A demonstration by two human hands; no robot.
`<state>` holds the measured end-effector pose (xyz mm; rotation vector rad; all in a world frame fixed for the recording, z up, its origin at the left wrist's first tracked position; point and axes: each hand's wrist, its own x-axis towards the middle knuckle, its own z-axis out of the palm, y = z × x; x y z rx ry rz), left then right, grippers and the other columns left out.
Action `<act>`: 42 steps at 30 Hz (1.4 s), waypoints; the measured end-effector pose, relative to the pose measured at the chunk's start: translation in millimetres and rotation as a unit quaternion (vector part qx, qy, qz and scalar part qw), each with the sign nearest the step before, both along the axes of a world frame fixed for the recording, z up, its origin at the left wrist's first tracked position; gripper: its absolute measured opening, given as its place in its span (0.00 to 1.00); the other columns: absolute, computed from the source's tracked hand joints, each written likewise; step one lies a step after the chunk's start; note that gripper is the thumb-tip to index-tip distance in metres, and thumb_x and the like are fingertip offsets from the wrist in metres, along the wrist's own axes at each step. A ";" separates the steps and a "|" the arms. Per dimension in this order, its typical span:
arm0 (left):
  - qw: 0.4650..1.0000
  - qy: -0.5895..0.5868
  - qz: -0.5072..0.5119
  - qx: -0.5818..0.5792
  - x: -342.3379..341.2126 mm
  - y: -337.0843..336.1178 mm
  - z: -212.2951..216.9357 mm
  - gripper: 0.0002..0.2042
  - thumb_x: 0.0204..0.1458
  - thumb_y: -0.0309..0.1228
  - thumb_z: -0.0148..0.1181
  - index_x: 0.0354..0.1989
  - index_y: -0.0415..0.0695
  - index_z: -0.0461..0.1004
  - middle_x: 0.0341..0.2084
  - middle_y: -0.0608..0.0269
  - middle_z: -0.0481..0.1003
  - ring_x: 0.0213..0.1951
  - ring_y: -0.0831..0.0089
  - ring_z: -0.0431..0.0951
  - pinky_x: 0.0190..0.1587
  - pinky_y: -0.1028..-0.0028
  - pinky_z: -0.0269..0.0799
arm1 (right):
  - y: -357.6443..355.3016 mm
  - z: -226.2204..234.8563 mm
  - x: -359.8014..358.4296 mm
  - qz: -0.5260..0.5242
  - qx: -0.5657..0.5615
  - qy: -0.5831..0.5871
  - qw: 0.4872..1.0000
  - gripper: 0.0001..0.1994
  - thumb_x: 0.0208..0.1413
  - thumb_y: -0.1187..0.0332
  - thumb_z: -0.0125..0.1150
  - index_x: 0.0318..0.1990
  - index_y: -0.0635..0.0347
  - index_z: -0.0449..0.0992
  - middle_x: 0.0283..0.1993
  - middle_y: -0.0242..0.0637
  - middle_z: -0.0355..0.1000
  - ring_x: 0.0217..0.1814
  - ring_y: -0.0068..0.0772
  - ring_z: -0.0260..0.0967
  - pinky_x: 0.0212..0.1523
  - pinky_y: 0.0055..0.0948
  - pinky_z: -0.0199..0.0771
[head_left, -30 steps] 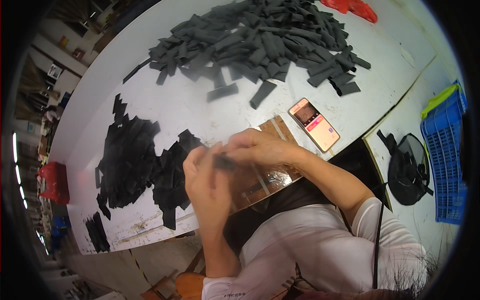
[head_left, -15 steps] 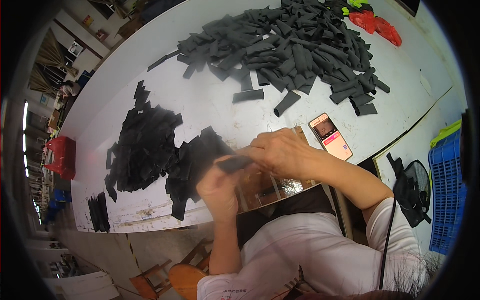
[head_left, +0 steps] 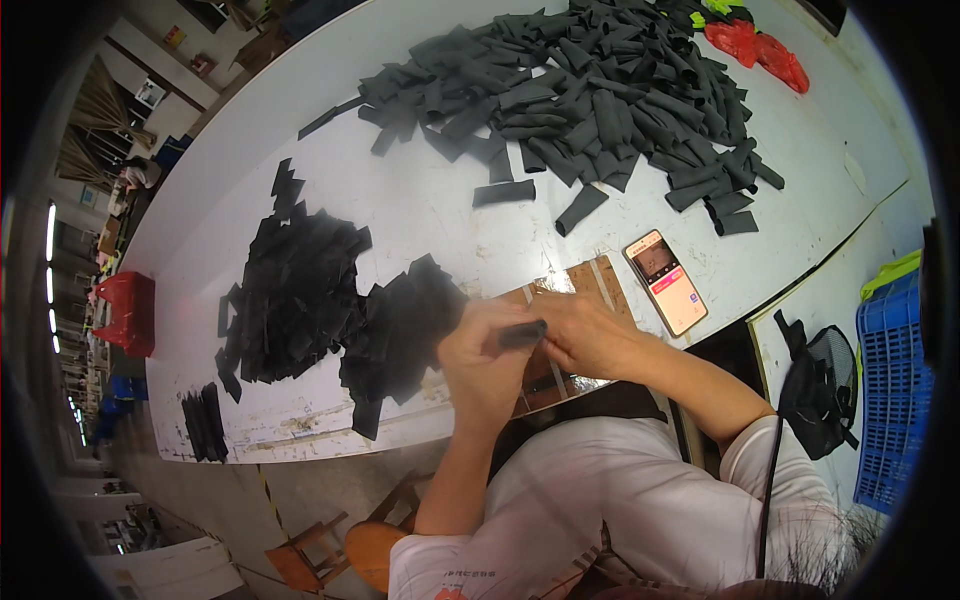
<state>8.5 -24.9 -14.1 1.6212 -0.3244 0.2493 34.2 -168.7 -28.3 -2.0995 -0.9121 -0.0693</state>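
Observation:
A short dark grey fabric tube [head_left: 522, 335] lies in my left hand [head_left: 480, 352], whose fingers are closed round it. My right hand [head_left: 585, 335] meets it at the tube's right end, fingers bent and pinched there; the fingertips are partly hidden. Both hands are over a brown board with pale strips [head_left: 598, 282] at the table's near edge. Just left of my left hand spreads a heap of flat black fabric pieces [head_left: 410, 310], joined to a larger heap [head_left: 290, 300] farther left.
A big pile of dark grey fabric tubes [head_left: 600, 110] covers the table's far side. Right of the board lies a lit phone [head_left: 665, 283]. Red plastic bags [head_left: 757, 55] rest at the far right, a black mesh bag [head_left: 820, 390] and blue crate [head_left: 890, 385] at right. Some black strips [head_left: 204, 424] lie near left.
Both hands have come down and closer together, my left hand moving right with the fabric tube. More of the board behind them now shows. The tube has turned more level.

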 end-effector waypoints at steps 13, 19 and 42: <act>0.985 0.075 -0.065 -0.140 -6.0 11.3 -7.0 0.10 0.41 0.19 0.57 0.34 0.33 0.70 0.28 0.54 0.72 0.33 0.70 0.71 0.37 0.75 0.67 | 5.3 -1.6 -8.6 -0.002 0.030 0.090 0.995 0.09 0.38 0.76 0.50 0.31 0.64 0.68 0.27 0.45 0.66 0.32 0.48 0.65 0.32 0.36 0.66; 0.995 0.008 -0.074 -0.067 -1.2 13.4 -15.8 0.08 0.42 0.18 0.56 0.33 0.33 0.70 0.27 0.55 0.72 0.33 0.71 0.71 0.35 0.76 0.67 | 8.7 -27.8 -7.0 -0.020 0.031 -0.019 0.999 0.05 0.38 0.76 0.52 0.27 0.63 0.67 0.23 0.41 0.64 0.27 0.43 0.65 0.25 0.35 0.65; 0.999 0.024 0.045 -0.012 -4.0 2.3 0.2 0.05 0.42 0.18 0.54 0.29 0.34 0.72 0.26 0.59 0.73 0.30 0.75 0.72 0.36 0.80 0.65 | 6.8 -33.8 -8.5 -0.051 0.087 0.018 0.995 0.08 0.37 0.78 0.51 0.29 0.60 0.68 0.25 0.40 0.67 0.29 0.45 0.66 0.28 0.36 0.65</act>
